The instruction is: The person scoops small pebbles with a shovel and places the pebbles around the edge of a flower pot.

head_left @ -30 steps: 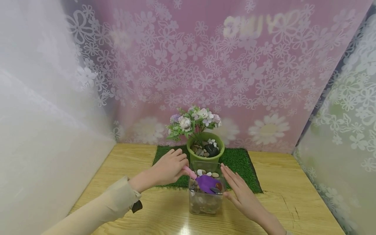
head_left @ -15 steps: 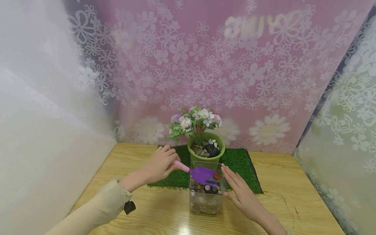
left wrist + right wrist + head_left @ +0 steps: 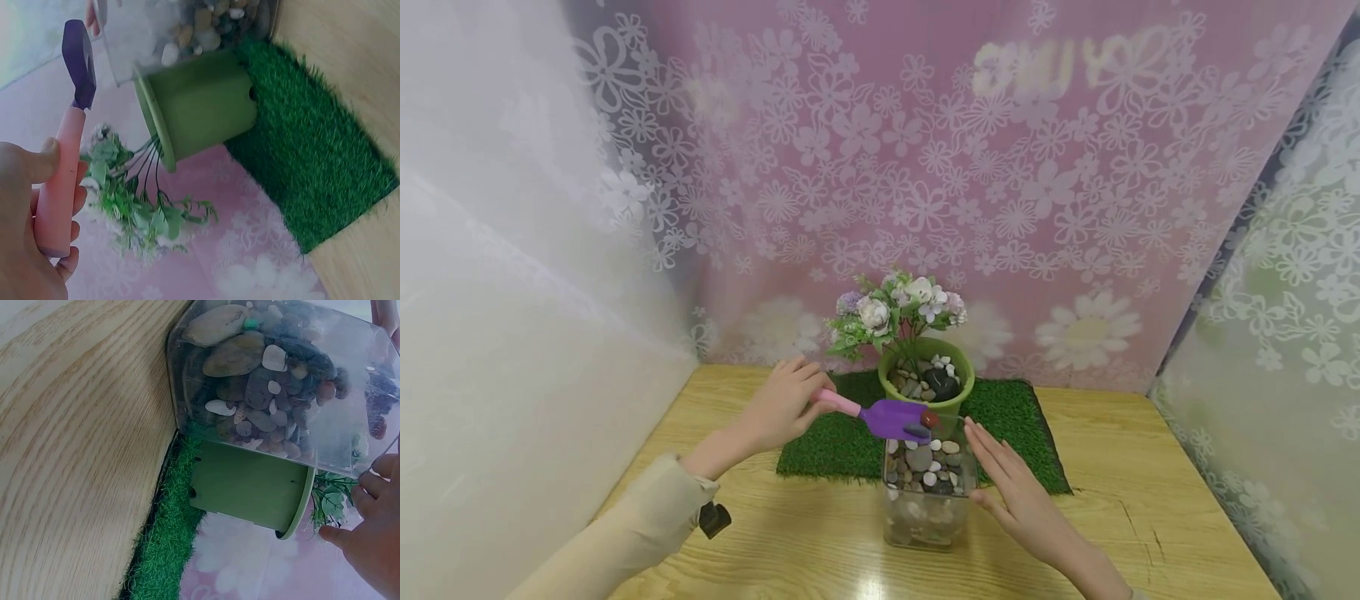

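My left hand (image 3: pixel 781 407) grips the pink handle of a toy shovel with a purple blade (image 3: pixel 883 417). A red-brown stone (image 3: pixel 928 419) and a dark grey stone (image 3: pixel 917 431) lie on the blade. It hovers above the back part of a clear plastic box (image 3: pixel 921 533), holding many pebbles (image 3: pixel 917 458). With fingers straight, my right hand (image 3: pixel 1026 504) touches the right side of the box at its rim. Behind the box stands a green pot (image 3: pixel 206 103) with artificial flowers (image 3: pixel 874 315), pebbles and a black stone (image 3: pixel 940 383) in it.
The pot stands on a green turf mat (image 3: pixel 1015 417), which lies on a wooden table (image 3: pixel 1120 467). A pink floral curtain (image 3: pixel 880 183) hangs behind, with pale sheets at the left and right. A black band (image 3: pixel 713 520) hangs at the left cuff.
My left hand has drawn the shovel up and left out of the box, with both stones staying on its blade. The right hand has kept its place at the box.
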Available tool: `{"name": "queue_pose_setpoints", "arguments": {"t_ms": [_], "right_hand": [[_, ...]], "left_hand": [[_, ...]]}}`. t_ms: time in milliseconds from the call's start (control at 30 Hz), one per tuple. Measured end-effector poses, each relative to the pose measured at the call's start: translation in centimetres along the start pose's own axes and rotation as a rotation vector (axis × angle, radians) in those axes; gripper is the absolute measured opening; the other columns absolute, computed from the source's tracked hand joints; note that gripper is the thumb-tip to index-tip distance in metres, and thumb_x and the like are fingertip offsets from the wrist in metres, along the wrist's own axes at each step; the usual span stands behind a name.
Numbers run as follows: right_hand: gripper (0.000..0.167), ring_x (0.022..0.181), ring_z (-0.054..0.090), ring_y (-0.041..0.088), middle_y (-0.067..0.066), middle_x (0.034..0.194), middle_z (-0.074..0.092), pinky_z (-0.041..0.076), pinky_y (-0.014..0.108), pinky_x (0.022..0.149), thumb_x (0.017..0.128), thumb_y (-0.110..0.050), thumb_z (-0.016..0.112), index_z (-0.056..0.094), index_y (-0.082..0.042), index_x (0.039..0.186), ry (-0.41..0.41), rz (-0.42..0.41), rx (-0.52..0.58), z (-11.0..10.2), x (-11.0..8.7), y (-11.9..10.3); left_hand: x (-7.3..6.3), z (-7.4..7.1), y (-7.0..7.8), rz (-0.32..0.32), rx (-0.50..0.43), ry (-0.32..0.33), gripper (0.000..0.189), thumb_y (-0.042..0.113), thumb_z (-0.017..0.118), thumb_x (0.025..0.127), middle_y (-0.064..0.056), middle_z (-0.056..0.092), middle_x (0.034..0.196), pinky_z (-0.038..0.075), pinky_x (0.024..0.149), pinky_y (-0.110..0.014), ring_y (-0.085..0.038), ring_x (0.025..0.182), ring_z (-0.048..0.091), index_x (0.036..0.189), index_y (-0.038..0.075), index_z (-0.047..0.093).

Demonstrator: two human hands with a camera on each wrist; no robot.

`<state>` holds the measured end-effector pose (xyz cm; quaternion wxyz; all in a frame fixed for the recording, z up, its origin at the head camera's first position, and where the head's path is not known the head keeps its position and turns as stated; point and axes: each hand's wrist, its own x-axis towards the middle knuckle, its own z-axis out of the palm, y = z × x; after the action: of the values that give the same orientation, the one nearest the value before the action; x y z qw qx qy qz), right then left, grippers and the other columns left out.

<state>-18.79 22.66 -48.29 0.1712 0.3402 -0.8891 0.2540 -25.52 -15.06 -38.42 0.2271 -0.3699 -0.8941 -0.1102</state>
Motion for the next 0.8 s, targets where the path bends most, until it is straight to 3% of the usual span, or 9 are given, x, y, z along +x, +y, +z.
{"name": "queue_pose_setpoints", "arguments": {"t_ms": [300,467,800], "right_hand": [[0.084,0.154,0.020,0.020,0.006,0.169,0.016,-0.006,0.016,0.118,0.093,-0.012,0.071,0.022,-0.006,0.162,-0.012,0.021,0.011,0.0,-0.1,0.1],[0.084,0.154,0.019,0.020,0.005,0.169,0.017,-0.006,0.016,0.118,0.093,-0.012,0.070,0.022,-0.006,0.161,-0.010,0.024,0.014,0.1,-0.1,0.2],[0.083,0.154,0.019,0.022,0.009,0.169,0.017,-0.006,0.017,0.118,0.094,-0.011,0.069,0.021,-0.005,0.161,-0.016,0.016,0.022,0.1,-0.1,0.0]], "left_hand": [[2.7,-0.3,-2.5,-0.040,0.056,0.049,0.018,0.025,0.071,0.095,-0.006,0.067,0.096,0.037,0.075,-0.041,-0.024,0.086,0.046,0.097,0.008,0.068],[4.6,0.6,-3.5,-0.039,0.077,0.019,0.017,0.025,0.069,0.097,-0.006,0.066,0.101,0.041,0.083,-0.044,-0.026,0.096,0.050,0.104,0.008,0.071],[7.3,2.2,-4.3,-0.043,0.118,-0.041,0.017,0.025,0.065,0.100,-0.007,0.065,0.099,0.037,0.081,-0.040,-0.026,0.091,0.047,0.102,0.009,0.071]]}}
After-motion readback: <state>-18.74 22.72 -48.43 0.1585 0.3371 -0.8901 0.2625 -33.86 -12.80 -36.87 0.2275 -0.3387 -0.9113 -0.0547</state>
